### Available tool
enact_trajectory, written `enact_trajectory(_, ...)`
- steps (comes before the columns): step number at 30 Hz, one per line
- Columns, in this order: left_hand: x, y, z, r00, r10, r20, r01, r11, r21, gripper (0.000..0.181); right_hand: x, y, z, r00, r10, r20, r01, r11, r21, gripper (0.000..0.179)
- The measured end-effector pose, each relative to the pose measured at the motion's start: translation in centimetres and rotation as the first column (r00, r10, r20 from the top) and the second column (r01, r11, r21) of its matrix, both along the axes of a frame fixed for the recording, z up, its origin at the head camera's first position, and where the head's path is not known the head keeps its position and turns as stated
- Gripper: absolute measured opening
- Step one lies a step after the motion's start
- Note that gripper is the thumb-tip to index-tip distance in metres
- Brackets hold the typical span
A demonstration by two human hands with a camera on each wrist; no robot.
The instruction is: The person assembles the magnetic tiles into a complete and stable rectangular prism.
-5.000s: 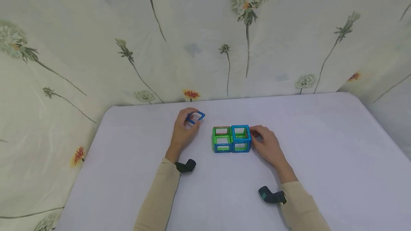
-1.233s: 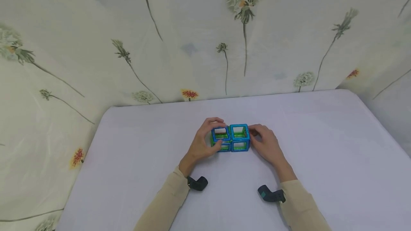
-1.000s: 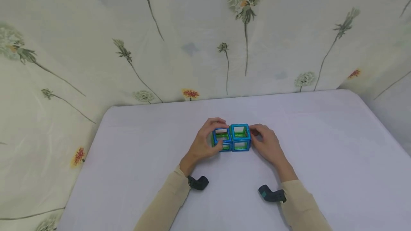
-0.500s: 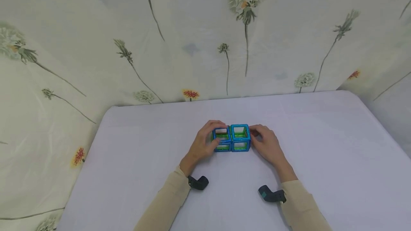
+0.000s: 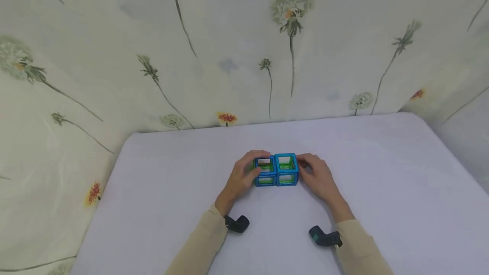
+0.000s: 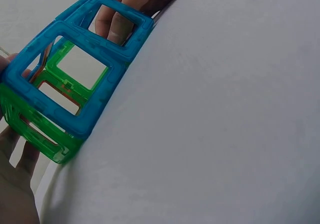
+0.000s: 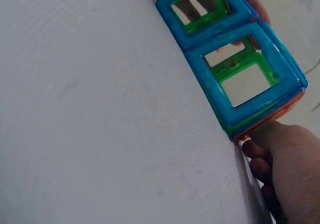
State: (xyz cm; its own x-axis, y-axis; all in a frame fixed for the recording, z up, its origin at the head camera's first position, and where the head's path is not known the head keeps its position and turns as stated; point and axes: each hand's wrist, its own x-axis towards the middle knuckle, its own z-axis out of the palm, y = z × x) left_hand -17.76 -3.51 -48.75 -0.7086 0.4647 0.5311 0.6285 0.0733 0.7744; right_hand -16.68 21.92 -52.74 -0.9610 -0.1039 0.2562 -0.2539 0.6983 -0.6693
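Two joined open-framed cubes of magnetic tiles (image 5: pixel 286 178) stand side by side on the table, in blue, green and orange-red. A blue square tile (image 5: pixel 274 165) lies across the left cube's top. My left hand (image 5: pixel 238 177) holds that cube, fingers at the back top edge and thumb at the front. At the right cube's outer side, my right hand (image 5: pixel 321 177) keeps its curled fingers and thumb against the orange tile (image 7: pixel 280 111). In the left wrist view, right-hand fingers (image 6: pixel 120 24) show through the far frame. Part of the left cube is hidden behind my left hand.
A white cloth covers the table (image 5: pixel 275 232), whose far edge meets a curtain (image 5: pixel 229 46) printed with dandelions. A dark camera mount sits on the left wrist (image 5: pixel 237 224) and another on the right wrist (image 5: pixel 324 237).
Five seconds ago my left hand held the blue square tile off to the left; now it lies on the left cube. Lately the left thumb has shifted slightly; the right hand stays put.
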Motion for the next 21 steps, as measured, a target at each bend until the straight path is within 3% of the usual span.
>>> enact_trajectory(12, -0.4, 0.1, 0.0, 1.0, -0.001, -0.015, 0.001, 1.0, 0.014, 0.039, -0.4, 0.0, 0.4, 1.0, 0.002, -0.011, -0.002, 1.0, 0.015, 0.026)
enact_trajectory(18, -0.1, -0.1, -0.5, 1.0, 0.006, -0.03, -0.006, 1.0, 0.003, 0.036, 0.2, -0.1, -0.2, 1.0, -0.001, 0.003, 0.001, 1.0, 0.004, 0.027)
enact_trajectory(21, -0.6, -0.1, -1.5, 0.999, 0.011, -0.032, -0.011, 1.0, 0.0, 0.036, 0.4, -0.1, -0.4, 1.0, -0.009, 0.002, 0.009, 1.0, -0.013, 0.027)
